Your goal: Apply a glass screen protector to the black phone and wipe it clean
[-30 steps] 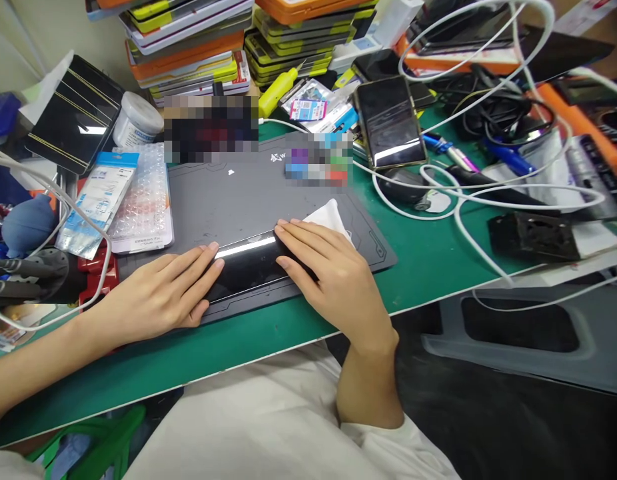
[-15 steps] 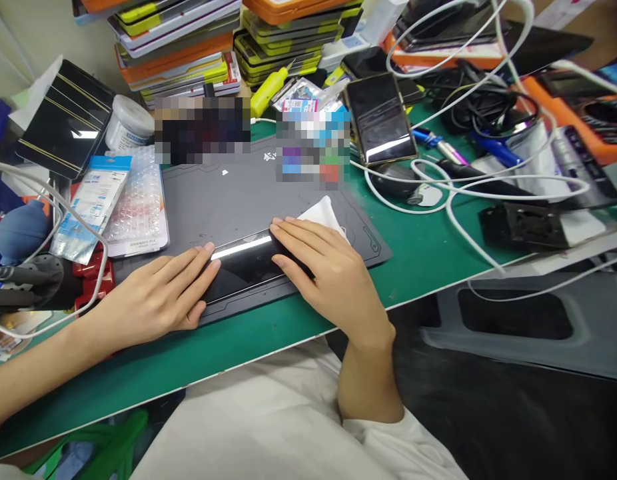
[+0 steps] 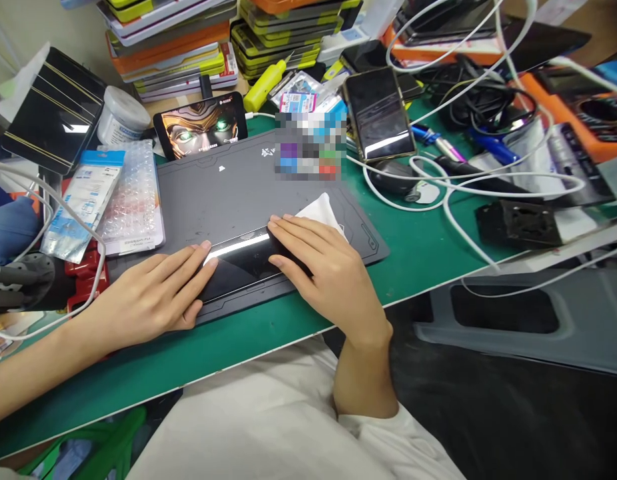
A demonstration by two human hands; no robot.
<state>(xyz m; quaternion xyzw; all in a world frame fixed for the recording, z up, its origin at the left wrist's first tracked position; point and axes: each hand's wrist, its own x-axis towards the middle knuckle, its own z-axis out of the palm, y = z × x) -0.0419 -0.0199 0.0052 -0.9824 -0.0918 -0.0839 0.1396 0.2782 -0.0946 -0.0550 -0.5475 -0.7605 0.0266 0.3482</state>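
Observation:
A black smartphone (image 3: pixel 241 259) lies face up on the dark grey work mat (image 3: pixel 208 193), a bright strip of light reflecting along its far side. My left hand (image 3: pixel 163 287) holds its left end, fingers over the glass and thumb at the near edge. At the right end, my right hand (image 3: pixel 321 267) grips it with long fingers laid across the top and the thumb on the near side. Both ends of the phone are hidden under the hands. A white cloth (image 3: pixel 324 212) lies just behind my right fingers.
A lit phone (image 3: pixel 201 127) stands behind the mat. Another phone (image 3: pixel 380 113) lies beside looping white cables (image 3: pixel 451 200). Stacked boxes (image 3: pixel 173 57) rise at the back. A bubble-wrapped pack (image 3: pixel 133 200) and a blue blower bulb (image 3: pixel 11 227) sit left. The green tabletop (image 3: pixel 268 327) ends near my body.
The view has shifted slightly, so things sit a little further left and up. Both hands keep their places on the phone. The propped phone's picture is now visible.

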